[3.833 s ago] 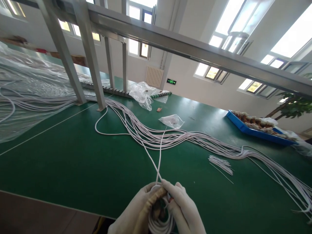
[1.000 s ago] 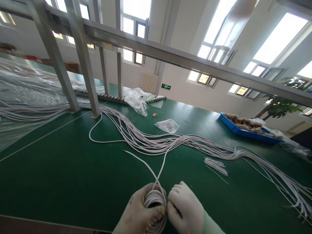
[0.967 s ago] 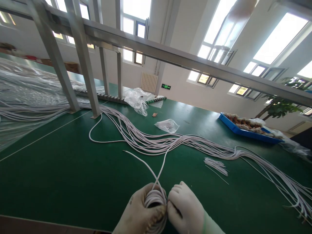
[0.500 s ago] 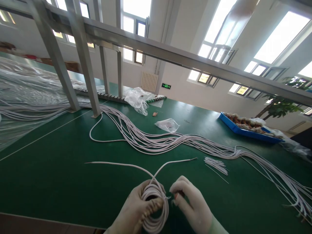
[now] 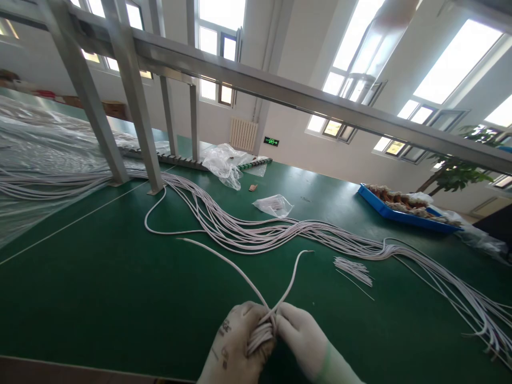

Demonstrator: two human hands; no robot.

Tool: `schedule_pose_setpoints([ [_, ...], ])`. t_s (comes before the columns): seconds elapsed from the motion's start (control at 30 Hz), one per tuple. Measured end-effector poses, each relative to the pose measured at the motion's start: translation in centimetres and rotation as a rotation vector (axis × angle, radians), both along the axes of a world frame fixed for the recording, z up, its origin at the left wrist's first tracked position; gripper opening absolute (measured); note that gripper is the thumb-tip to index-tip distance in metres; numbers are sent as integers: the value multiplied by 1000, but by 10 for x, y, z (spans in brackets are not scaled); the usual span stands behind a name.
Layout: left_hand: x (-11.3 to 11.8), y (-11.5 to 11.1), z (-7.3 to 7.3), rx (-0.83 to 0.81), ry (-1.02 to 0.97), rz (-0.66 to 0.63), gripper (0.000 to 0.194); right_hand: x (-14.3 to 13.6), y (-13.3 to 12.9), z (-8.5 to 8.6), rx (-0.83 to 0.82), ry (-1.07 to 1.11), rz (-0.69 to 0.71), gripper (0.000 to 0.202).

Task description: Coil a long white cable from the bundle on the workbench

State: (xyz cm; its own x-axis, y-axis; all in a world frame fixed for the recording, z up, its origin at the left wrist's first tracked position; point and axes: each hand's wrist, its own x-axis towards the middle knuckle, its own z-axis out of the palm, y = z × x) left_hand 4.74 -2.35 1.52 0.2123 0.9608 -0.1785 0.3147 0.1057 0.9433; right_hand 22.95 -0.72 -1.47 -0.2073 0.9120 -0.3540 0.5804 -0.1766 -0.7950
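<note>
Coil of white cable [image 5: 261, 335] at near table edge, clamped in left hand [image 5: 234, 349]; right hand [image 5: 301, 341] fingers pinched on its wraps. Two loose tails [image 5: 240, 272] cross above. Risk: coil springing open if grip slackens. Cable bundle [image 5: 280, 234] beyond on green table [image 5: 100, 277].

On the table [image 5: 100, 277], cables [image 5: 256, 234] run across the middle; tray [image 5: 400, 216] far right, bags [image 5: 224, 162] behind.

A small coil of thin white cable [image 5: 261, 335] sits squeezed flat between both hands, its loops bunched together. Two loose ends rise from it, crossing just above the hands and splaying apart.
</note>
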Motion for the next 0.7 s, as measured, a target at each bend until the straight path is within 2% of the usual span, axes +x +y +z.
schedule_pose_setpoints([
  [0.07, -3, 4, -1, -158, -154, 11, 22, 7, 0, 4, -61, 125, 12, 31],
  [0.1, -5, 7, -3, -265, -263, 16, 28, 11, -1, 6, -7, 148, 34, 32],
  [0.17, -10, 15, -9, -430, -466, 43, 40, 20, -2, 11, 238, 128, 143, 31],
  [0.23, -13, 20, -19, -487, -627, 62, 48, 25, -2, 15, 505, 48, 300, 26],
  [0.27, -13, 21, -23, -490, -692, 54, 50, 26, -1, 17, 585, 3, 373, 25],
  [0.37, -13, 21, -27, -500, -798, -11, 51, 25, 4, 20, 659, -107, 485, 28],
  [0.47, -13, 20, -17, -536, -745, -56, 53, 24, 6, 21, 689, -139, 519, 32],
  [0.57, -14, 19, -1, -507, -633, -93, 45, 19, 2, 19, 661, -103, 456, 29],
  [0.63, -13, 16, 6, -395, -449, -96, 31, 12, -1, 14, 493, -78, 305, 29],
  [0.7, -11, 11, 7, -166, -195, -105, 19, 4, -2, 8, 211, 33, 109, 31],
])
